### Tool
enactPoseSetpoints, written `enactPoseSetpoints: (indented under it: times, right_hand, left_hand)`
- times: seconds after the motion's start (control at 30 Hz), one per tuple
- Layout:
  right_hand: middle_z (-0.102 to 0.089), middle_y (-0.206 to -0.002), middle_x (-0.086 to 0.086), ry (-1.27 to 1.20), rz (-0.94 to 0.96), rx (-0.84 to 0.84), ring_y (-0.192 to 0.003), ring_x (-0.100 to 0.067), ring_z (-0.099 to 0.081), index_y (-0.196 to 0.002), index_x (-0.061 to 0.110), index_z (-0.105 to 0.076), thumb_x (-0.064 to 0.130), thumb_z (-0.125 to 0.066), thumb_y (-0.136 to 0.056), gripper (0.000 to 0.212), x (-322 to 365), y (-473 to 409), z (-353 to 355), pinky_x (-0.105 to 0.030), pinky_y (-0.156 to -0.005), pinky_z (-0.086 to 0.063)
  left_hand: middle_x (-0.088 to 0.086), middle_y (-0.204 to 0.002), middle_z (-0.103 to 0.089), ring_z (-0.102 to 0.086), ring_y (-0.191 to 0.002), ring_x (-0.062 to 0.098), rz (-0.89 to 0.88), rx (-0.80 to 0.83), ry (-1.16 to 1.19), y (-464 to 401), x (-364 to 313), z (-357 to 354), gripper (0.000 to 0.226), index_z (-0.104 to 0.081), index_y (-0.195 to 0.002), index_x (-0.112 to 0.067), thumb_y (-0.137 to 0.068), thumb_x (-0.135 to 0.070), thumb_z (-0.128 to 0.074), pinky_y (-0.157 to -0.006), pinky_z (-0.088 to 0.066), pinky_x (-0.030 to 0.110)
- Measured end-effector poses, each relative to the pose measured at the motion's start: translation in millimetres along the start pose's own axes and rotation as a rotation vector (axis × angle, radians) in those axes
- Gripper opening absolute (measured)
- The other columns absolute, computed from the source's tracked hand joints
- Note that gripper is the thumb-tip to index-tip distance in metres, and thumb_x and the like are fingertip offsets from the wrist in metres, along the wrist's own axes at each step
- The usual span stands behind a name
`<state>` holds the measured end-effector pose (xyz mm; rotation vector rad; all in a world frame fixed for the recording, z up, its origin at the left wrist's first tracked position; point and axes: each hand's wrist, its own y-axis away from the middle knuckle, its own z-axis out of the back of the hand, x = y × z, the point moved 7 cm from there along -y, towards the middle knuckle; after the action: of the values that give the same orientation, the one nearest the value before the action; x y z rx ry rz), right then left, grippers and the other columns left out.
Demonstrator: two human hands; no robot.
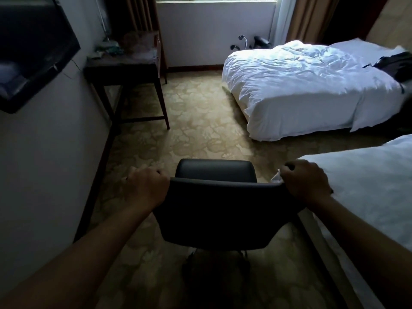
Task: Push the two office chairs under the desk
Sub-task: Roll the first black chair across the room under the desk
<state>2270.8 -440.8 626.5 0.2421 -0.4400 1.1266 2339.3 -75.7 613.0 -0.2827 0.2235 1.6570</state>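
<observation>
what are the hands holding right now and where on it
Both hands grip the black office chair by the top edge of its backrest: the left hand at the left corner, the right hand at the right corner.

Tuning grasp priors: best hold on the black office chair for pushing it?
Take the chair by the two top corners of its backrest, from behind, as the left hand and right hand do. The wide, thin upper edge lets fingers wrap over it.
</observation>
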Motion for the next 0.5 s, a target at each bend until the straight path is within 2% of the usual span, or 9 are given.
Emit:
enactPoseSetpoints:
  times: [0.07,0.17,0.23,0.3,0.37,0.43,0.5]
  right_hand:
    - [-0.059,-0.067,-0.001,-0.010,0.013,0.035,-0.060,-0.012,-0.050,-0.073,0.014,-0.068,0.025,-0.050,-0.093,0.029,0,-39,-3,-0.027,-0.054,-0.033]
    - [-0.061,-0.070,-0.006,-0.005,0.009,0.045,-0.064,-0.022,-0.054,-0.065,0.018,-0.061,0.027,-0.048,-0.091,0.030,-2,-97,-8,-0.032,-0.059,-0.036]
    - [-0.063,-0.076,-0.007,0.013,0.017,0.037,-0.070,-0.027,-0.055,-0.068,0.019,-0.063,0.030,-0.048,-0.089,0.028,2,-127,-11,-0.034,-0.063,-0.038]
    - [-0.065,-0.083,-0.009,-0.005,0.053,0.054,-0.073,-0.026,-0.053,-0.081,0.020,-0.070,0.033,-0.047,-0.090,0.028,10,-163,-15,-0.036,-0.067,-0.040]
    - [-0.068,-0.089,-0.010,-0.018,0.076,0.068,-0.074,-0.026,-0.053,-0.088,0.020,-0.072,0.034,-0.046,-0.091,0.029,18,-194,-20,-0.036,-0.068,-0.041]
    - [-0.068,-0.087,-0.009,-0.015,0.087,0.087,-0.075,-0.026,-0.056,-0.085,0.019,-0.070,0.033,-0.045,-0.091,0.029,20,-225,-24,-0.035,-0.068,-0.040]
    - [-0.065,-0.083,-0.007,-0.023,0.097,0.094,-0.074,-0.026,-0.057,-0.080,0.018,-0.067,0.032,-0.045,-0.092,0.029,26,-253,-27,-0.034,-0.066,-0.038]
  left_hand:
    - [0.019,-0.118,-0.065,-0.050,-0.112,0.039,0.013,0.013,-0.002,-26,-16,-6,0.040,-0.072,-0.104,-0.011,-0.094,-0.024,-0.036,-0.093,-0.040,0.043]
    - [0.018,-0.116,-0.064,-0.051,-0.110,0.039,0.036,0.001,-0.034,-69,-41,-12,0.037,-0.071,-0.099,-0.011,-0.094,-0.024,-0.037,-0.094,-0.041,0.043]
    - [0.021,-0.112,-0.064,-0.054,-0.107,0.040,0.033,-0.005,-0.038,-95,-52,-15,0.037,-0.070,-0.098,-0.006,-0.095,-0.024,-0.038,-0.089,-0.042,0.038]
    - [0.024,-0.109,-0.065,-0.056,-0.104,0.040,0.049,0.000,-0.039,-128,-61,-19,0.045,-0.068,-0.099,-0.003,-0.096,-0.029,-0.032,-0.083,-0.041,0.036]
    - [0.023,-0.115,-0.062,-0.053,-0.108,0.042,0.026,-0.008,-0.076,-157,-72,-20,0.061,-0.068,-0.101,-0.007,-0.084,-0.033,-0.016,-0.088,-0.042,0.040]
    - [0.022,-0.118,-0.060,-0.050,-0.111,0.043,0.055,0.002,-0.085,-188,-79,-26,0.065,-0.068,-0.102,-0.010,-0.074,-0.033,-0.013,-0.091,-0.042,0.044]
    - [0.023,-0.117,-0.060,-0.050,-0.109,0.044,0.027,0.002,-0.136,-215,-90,-32,0.064,-0.066,-0.101,-0.009,-0.075,-0.032,-0.013,-0.087,-0.042,0.043]
